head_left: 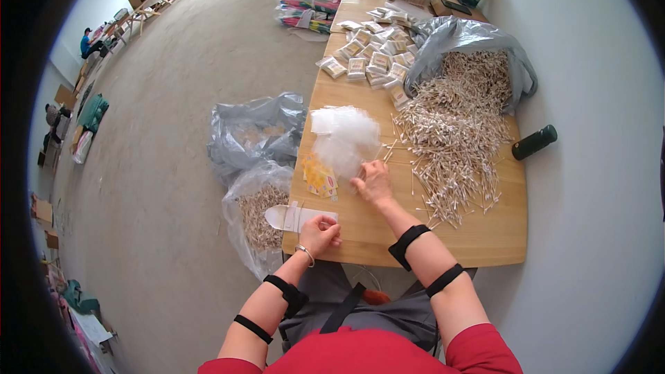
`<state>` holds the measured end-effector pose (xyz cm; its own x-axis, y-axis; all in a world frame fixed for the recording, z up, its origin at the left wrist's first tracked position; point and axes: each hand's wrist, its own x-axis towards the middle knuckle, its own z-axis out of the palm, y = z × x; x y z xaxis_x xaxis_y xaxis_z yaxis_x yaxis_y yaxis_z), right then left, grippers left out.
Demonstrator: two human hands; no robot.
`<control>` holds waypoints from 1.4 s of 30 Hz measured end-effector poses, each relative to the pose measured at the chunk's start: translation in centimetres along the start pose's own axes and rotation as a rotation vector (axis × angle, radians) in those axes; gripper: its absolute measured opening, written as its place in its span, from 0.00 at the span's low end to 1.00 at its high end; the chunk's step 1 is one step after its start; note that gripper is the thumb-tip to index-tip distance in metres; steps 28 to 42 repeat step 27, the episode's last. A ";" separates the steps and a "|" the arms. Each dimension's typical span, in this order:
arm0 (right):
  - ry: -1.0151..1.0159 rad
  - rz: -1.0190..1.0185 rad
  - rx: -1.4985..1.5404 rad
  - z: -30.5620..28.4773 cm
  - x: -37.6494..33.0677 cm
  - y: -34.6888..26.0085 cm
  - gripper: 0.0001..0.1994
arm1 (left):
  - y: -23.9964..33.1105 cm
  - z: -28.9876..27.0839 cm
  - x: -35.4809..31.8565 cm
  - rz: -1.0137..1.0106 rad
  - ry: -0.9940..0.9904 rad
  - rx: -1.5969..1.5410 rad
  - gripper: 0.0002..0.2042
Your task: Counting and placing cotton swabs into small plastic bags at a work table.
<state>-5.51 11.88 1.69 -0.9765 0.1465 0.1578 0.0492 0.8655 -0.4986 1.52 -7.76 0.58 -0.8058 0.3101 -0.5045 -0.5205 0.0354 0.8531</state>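
My right hand (375, 182) reaches to the near edge of a loose pile of clear plastic bags (344, 135). Its thumb and fingers are bent and apart, with the fingertips at the bags. Curled closed beside a white flat holder with a rounded end (294, 219) is my left hand (320, 235); whatever its fingers may hold is hidden. The holder lies at the table's left edge. Between it and the bags are several yellow-and-white printed cards (319, 177). A large heap of cotton swabs (454, 131) spills from a grey plastic bag (523, 62) to the right.
Many filled small packs (377, 62) lie on the far part of the wooden table (415, 242). A dark green bottle (535, 143) lies by the right wall. On the floor at left stand a grey bag (232, 131) and a clear bag of swabs (260, 218).
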 end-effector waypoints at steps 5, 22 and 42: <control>-0.018 0.121 0.136 0.8 -0.3 -0.9 0.17 | 0.0 0.2 -0.4 -0.028 0.047 0.028 0.08; -0.071 0.447 1.137 -4.2 -6.4 -2.7 0.18 | -0.6 1.2 -1.1 0.244 0.035 -0.151 0.16; -0.266 0.465 1.121 -3.1 -9.5 -5.4 0.20 | -0.5 1.2 -2.1 0.312 0.180 -0.233 0.25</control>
